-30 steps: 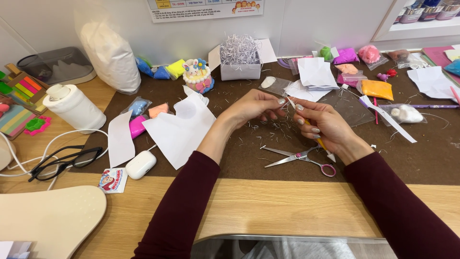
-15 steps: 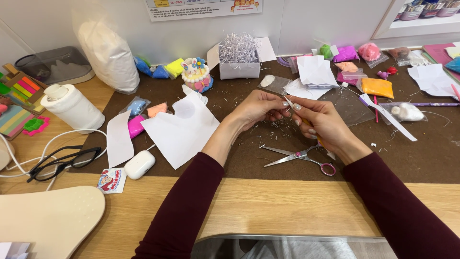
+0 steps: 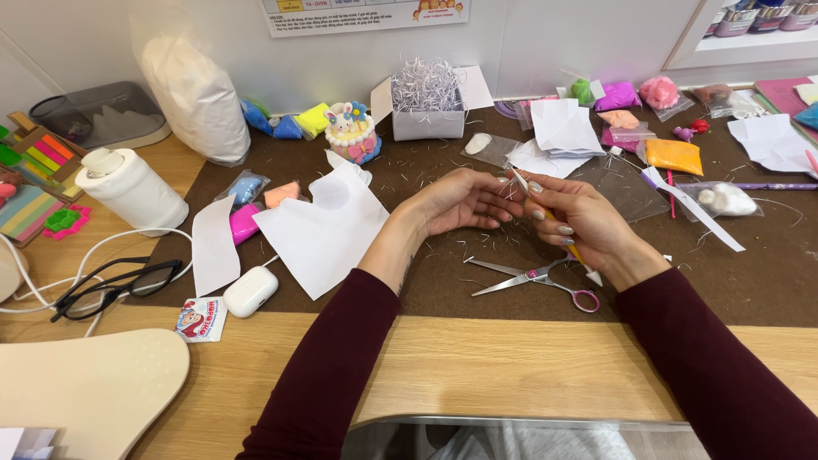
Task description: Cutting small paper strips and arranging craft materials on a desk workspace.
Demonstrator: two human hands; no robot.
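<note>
Hands barely shift over the last second. The left hand (image 3: 460,200) stays half-curled, palm up, and its fingertips meet those of the right hand (image 3: 579,221) on a tiny white paper scrap (image 3: 517,181) pinched between them at the centre of the brown mat (image 3: 426,281). The right hand also keeps a yellow-handled tool (image 3: 573,252) tucked in its palm. The fiddly fingertip work looks unfinished, and the scissors (image 3: 532,279) lie untouched at 6 o'clock from the scrap.

At 9 o'clock on the wooden table (image 3: 477,358) are a tissue roll (image 3: 132,189) and glasses (image 3: 111,285), then a white sheet (image 3: 324,226). A box of shredded paper (image 3: 428,106) stands at 11 o'clock and clay packets (image 3: 673,155) at 2 o'clock, below a white wall (image 3: 554,43).
</note>
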